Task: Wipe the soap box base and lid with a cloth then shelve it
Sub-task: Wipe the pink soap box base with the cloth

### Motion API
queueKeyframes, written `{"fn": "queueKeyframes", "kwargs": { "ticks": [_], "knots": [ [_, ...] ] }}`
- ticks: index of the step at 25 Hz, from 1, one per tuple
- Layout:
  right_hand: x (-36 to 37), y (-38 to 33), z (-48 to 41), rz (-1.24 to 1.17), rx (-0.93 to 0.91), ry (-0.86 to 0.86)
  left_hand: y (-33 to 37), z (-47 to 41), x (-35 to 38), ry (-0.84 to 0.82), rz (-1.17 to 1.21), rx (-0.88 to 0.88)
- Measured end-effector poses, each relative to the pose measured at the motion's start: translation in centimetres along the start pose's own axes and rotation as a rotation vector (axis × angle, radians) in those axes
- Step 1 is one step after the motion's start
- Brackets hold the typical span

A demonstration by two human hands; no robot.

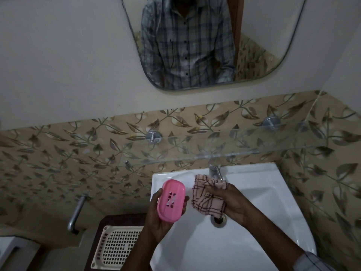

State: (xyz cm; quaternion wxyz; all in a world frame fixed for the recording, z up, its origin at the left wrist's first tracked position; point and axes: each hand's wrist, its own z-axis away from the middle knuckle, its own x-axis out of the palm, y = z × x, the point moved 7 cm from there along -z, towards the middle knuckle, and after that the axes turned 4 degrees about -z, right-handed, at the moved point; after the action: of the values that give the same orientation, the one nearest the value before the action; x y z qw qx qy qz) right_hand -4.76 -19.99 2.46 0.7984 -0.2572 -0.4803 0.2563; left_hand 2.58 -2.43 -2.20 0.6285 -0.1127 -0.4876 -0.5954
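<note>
My left hand (156,222) holds a pink plastic soap box part (171,201) with cut-out holes in its middle, tilted up over the left edge of the sink. Whether it is the base or the lid I cannot tell. My right hand (232,204) grips a pink checked cloth (205,196) with dark lines, bunched up just right of the soap box and apart from it. A glass shelf (224,145) runs along the tiled wall above the sink.
A white sink (263,202) with a metal tap (214,169) and drain (218,222) lies under my hands. A cream perforated basket (115,249) sits lower left on a dark stand. A metal pipe (77,212) juts from the wall. A mirror (195,42) hangs above.
</note>
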Motion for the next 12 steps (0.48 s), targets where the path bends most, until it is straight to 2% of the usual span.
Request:
{"fn": "queueKeyframes", "kwargs": {
  "ticks": [2, 4, 6, 8, 9, 12],
  "knots": [
    [-0.5, -0.1, 0.1, 0.048, 0.008, -0.004, -0.6, 0.8, -0.4, -0.062, -0.028, -0.059],
    [-0.5, -0.7, 0.1, 0.256, -0.028, -0.011, -1.1, 1.2, -0.5, -0.083, -0.003, -0.078],
    [0.1, -1.6, 0.2, 0.701, -0.107, 0.005, -1.5, 1.4, -0.3, -0.073, 0.047, -0.071],
    [0.8, -2.1, 0.1, 1.304, -0.185, 0.109, -1.6, 1.5, -0.5, -0.035, 0.058, -0.053],
    [0.9, -1.9, 0.1, 1.48, -0.195, 0.164, -1.8, 1.6, -0.6, -0.016, 0.045, -0.046],
    [0.7, -1.7, 0.4, 1.397, -0.218, 0.228, -1.8, 1.9, -0.3, 0.025, -0.045, -0.004]
  ]
}}
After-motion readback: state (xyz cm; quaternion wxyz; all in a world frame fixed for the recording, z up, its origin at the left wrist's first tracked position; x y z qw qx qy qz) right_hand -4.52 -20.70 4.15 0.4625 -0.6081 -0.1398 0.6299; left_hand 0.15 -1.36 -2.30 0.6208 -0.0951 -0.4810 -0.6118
